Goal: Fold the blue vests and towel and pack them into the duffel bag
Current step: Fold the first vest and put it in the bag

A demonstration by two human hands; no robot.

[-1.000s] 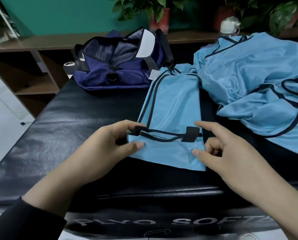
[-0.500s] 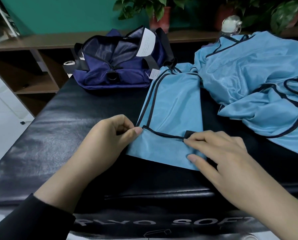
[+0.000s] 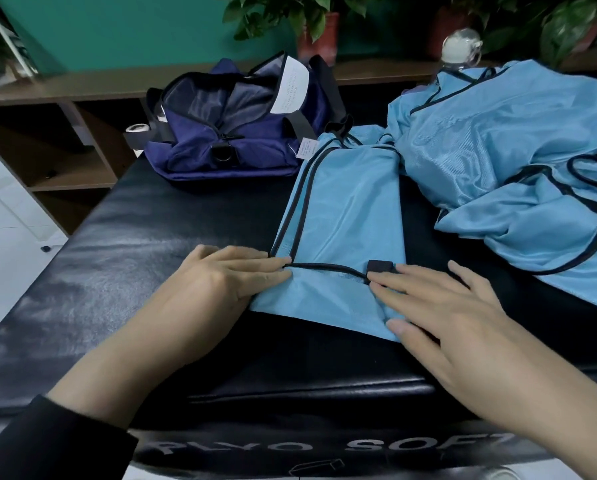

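Currently my left hand (image 3: pixel 227 282) and right hand (image 3: pixel 439 306) press flat, fingers straight, pinning the folded vest (image 3: pixel 342 230) to set its crease. Duffel bag (image 3: pixel 234 123) sits unzipped behind, ready for packing.

Light blue mesh vest with black piping, folded long (image 3: pixel 342 216), crumpled heap of matching light blue black-trimmed vests (image 3: pixel 504 161), navy fabric duffel bag with grey lining and white paper tag (image 3: pixel 234 133), glossy black padded worktop with grey lettering (image 3: pixel 151 271), teal wall (image 3: pixel 117 26)

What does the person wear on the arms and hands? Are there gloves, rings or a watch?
The left hand and right hand are bare: no gloves, rings or watch show. The left arm has a black long sleeve ending at mid forearm. The right forearm is bare as far as the picture shows.
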